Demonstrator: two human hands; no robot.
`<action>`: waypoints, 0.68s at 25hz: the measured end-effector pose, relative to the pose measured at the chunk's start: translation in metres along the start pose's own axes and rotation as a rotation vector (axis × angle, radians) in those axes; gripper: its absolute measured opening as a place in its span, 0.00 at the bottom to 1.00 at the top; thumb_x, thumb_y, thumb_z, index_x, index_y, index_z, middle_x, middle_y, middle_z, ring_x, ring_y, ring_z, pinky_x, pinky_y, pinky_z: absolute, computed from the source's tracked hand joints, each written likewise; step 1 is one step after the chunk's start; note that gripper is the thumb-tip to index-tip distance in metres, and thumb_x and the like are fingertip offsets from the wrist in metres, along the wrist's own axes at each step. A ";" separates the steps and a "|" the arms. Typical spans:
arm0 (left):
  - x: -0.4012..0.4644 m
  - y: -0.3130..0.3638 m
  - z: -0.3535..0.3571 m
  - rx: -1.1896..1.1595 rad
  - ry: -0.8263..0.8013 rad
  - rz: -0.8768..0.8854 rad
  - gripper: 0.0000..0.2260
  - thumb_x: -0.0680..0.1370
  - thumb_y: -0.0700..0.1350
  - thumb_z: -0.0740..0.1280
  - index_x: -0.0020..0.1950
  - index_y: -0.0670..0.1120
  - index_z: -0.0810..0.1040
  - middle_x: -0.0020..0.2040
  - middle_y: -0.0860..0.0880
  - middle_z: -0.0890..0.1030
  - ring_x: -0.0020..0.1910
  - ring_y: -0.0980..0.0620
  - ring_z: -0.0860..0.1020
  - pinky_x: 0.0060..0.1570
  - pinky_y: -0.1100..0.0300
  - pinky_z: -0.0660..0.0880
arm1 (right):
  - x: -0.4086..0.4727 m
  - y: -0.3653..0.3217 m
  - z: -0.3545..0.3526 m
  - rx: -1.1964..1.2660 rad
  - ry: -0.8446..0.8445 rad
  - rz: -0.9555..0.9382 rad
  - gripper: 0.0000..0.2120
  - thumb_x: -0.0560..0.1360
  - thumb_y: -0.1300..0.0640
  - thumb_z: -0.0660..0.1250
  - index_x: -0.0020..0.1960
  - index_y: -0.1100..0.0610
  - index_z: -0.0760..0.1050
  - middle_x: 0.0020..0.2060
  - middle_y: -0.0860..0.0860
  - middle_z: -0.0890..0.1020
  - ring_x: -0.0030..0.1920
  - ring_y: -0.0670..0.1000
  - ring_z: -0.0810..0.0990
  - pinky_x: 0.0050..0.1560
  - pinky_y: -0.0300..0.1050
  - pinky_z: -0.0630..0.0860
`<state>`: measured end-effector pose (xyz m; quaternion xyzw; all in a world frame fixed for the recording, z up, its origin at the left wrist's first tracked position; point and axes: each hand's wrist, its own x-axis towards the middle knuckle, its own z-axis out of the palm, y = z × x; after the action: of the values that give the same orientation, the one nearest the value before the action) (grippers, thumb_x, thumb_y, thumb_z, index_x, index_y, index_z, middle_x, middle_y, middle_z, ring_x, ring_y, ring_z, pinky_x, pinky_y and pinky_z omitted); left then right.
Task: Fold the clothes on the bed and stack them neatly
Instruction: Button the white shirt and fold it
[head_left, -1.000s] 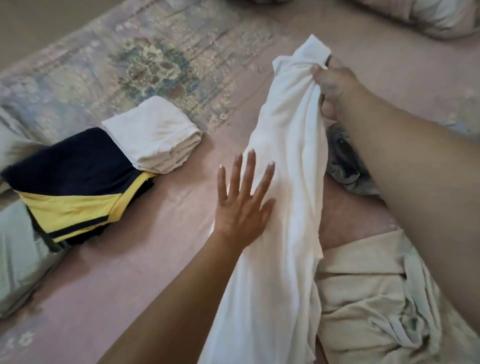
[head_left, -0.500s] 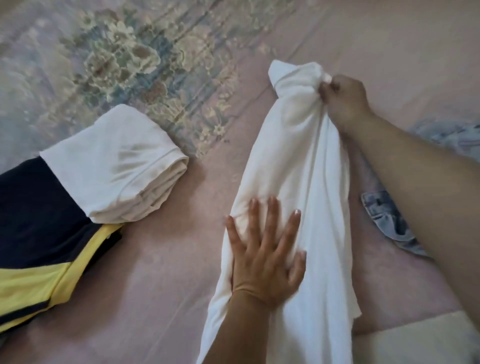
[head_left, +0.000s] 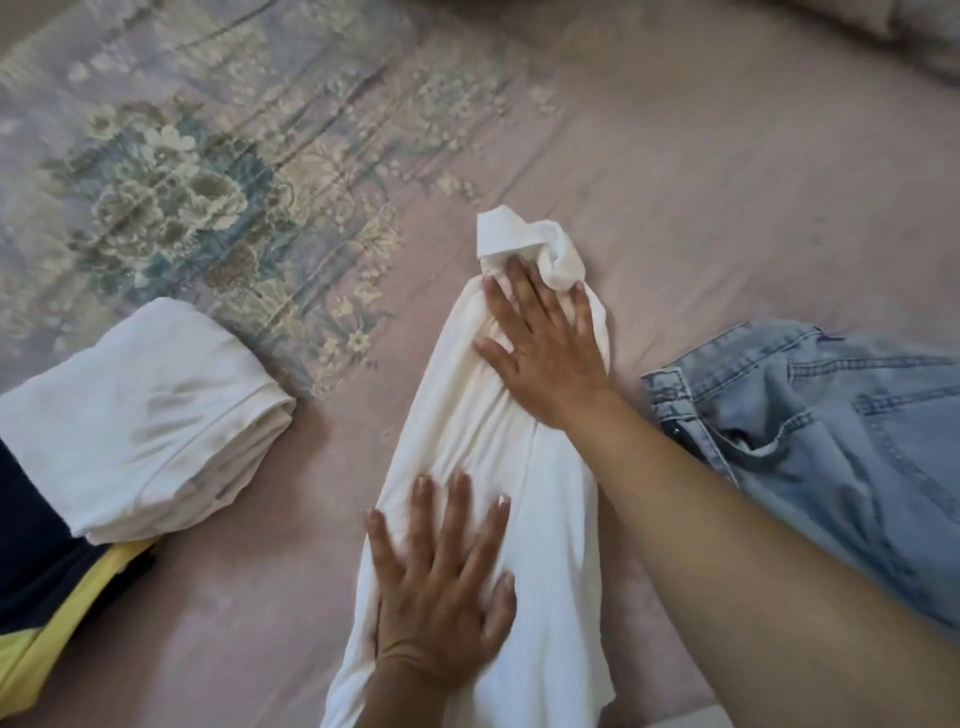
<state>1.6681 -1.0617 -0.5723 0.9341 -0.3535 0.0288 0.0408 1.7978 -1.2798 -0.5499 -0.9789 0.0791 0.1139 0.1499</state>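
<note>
A long white garment (head_left: 467, 431) lies bunched in a narrow strip down the middle of the pink bed sheet (head_left: 701, 171). My right hand (head_left: 545, 353) presses flat on its far end, fingers spread, just below a crumpled white tip. My left hand (head_left: 441, 582) lies flat on the near part, fingers straight. To the left sits a folded white garment (head_left: 140, 421) on top of a folded navy and yellow garment (head_left: 36, 597).
Light blue jeans (head_left: 831, 447) lie unfolded at the right, close to my right forearm. A floral patterned area (head_left: 208, 171) covers the sheet's far left. A pale cloth edge (head_left: 717, 719) shows at the bottom right.
My right hand let go of the garment's top end, which it held raised, and now presses it flat on the bed. The left hand stays flat on the cloth. The view shifted.
</note>
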 end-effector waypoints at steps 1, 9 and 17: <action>0.001 0.000 0.000 0.004 -0.009 -0.006 0.30 0.73 0.55 0.59 0.75 0.50 0.67 0.74 0.38 0.70 0.76 0.34 0.60 0.70 0.29 0.51 | 0.002 0.004 0.002 -0.012 0.006 0.001 0.31 0.85 0.41 0.52 0.83 0.47 0.45 0.82 0.49 0.42 0.81 0.48 0.40 0.78 0.62 0.35; 0.002 -0.001 -0.004 -0.074 -0.102 -0.019 0.29 0.77 0.54 0.55 0.77 0.45 0.68 0.78 0.38 0.66 0.76 0.31 0.62 0.68 0.22 0.55 | -0.103 -0.057 0.011 0.168 0.192 -0.045 0.28 0.83 0.60 0.58 0.81 0.61 0.55 0.81 0.59 0.56 0.81 0.56 0.54 0.79 0.56 0.53; 0.007 -0.004 -0.022 -0.240 -0.294 -0.064 0.30 0.84 0.57 0.52 0.83 0.51 0.47 0.83 0.44 0.42 0.81 0.40 0.39 0.73 0.29 0.35 | -0.310 -0.103 0.059 0.158 0.109 0.519 0.28 0.83 0.62 0.58 0.81 0.61 0.53 0.81 0.57 0.52 0.82 0.57 0.49 0.80 0.59 0.46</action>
<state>1.6757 -1.0609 -0.5501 0.9275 -0.3266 -0.1518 0.1006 1.5074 -1.1267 -0.5002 -0.9159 0.3437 0.0892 0.1871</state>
